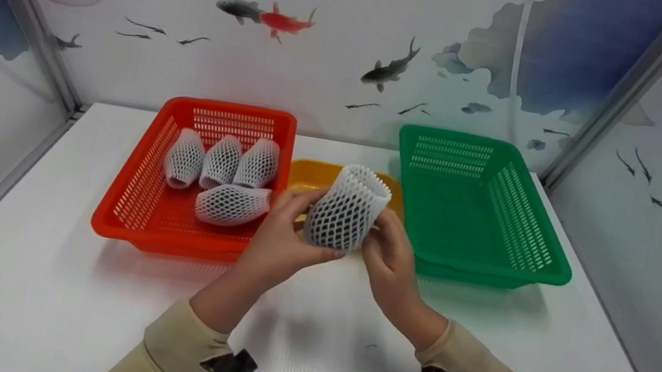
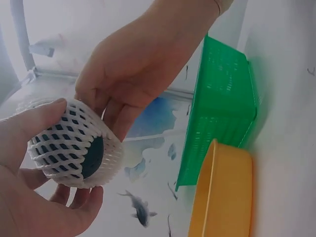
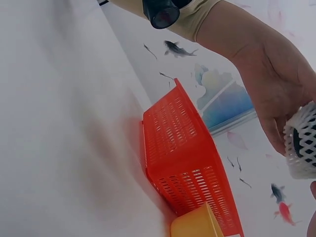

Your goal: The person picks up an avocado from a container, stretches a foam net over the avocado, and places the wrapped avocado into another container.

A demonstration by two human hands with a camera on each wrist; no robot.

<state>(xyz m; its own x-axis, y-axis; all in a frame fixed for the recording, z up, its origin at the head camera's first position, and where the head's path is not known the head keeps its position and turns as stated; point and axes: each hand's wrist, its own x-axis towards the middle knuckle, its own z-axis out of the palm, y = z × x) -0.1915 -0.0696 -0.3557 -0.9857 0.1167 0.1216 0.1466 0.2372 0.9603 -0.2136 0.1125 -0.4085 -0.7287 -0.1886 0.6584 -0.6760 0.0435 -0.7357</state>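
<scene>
A white foam fruit net (image 1: 348, 208) is held up over the table between both hands, its open end tilted up and to the right. Through the mesh shows a dark, smooth, rounded object (image 2: 93, 157), its kind unclear. My left hand (image 1: 284, 238) grips the net from the left, thumb across the near side and fingers around it. At the opposite side, the right hand (image 1: 391, 264) has curled fingers on the net; some fingertips are hidden behind it. Several foam nets (image 1: 233, 205) lie in the red basket (image 1: 124, 207), left of the hands.
A green basket (image 1: 489, 272) stands at the right with nothing in it. Between the baskets, partly behind the hands, is a yellow tub (image 1: 310, 173). All rest on a white table (image 1: 29, 272) enclosed by printed panels (image 1: 331, 94) at the back and sides.
</scene>
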